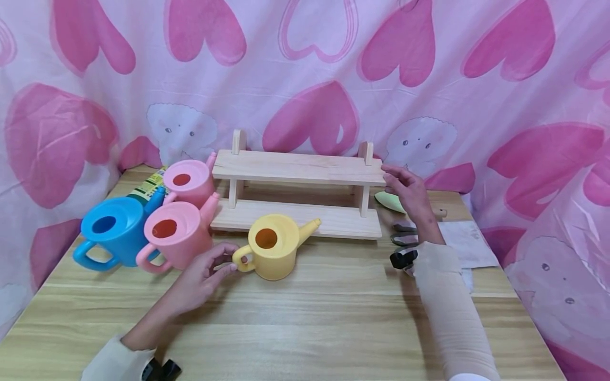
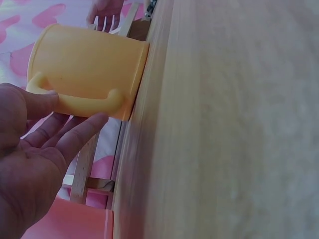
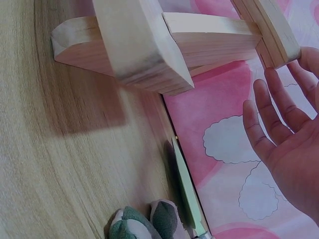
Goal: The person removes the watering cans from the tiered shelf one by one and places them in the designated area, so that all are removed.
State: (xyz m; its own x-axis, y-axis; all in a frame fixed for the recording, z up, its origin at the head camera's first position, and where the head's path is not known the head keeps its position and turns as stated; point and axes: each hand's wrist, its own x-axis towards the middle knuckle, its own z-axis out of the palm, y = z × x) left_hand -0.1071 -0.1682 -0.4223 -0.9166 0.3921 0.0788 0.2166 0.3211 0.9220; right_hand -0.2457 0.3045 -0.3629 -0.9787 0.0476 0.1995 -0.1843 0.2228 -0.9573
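Observation:
A yellow watering can (image 1: 274, 254) stands upright on the table, spout to the right, in front of a two-tier wooden shelf (image 1: 300, 166). My left hand (image 1: 205, 278) pinches its handle (image 2: 82, 105); the thumb lies on it and some fingers pass behind. At the shelf's right end, my right hand (image 1: 410, 193) touches the edge of the upper board (image 3: 276, 40) with its fingertips, the fingers mostly straight. Left of the shelf stand two pink watering cans (image 1: 173, 233) and a blue watering can (image 1: 116, 233).
A green-and-yellow package (image 1: 149, 185) lies behind the blue can. Right of the shelf are a pale green blade-like tool (image 3: 185, 184), grey-green gloves (image 3: 132, 224) and a white sheet (image 1: 464, 243). A pink heart-patterned curtain (image 1: 310, 69) hangs behind the table (image 1: 305, 328).

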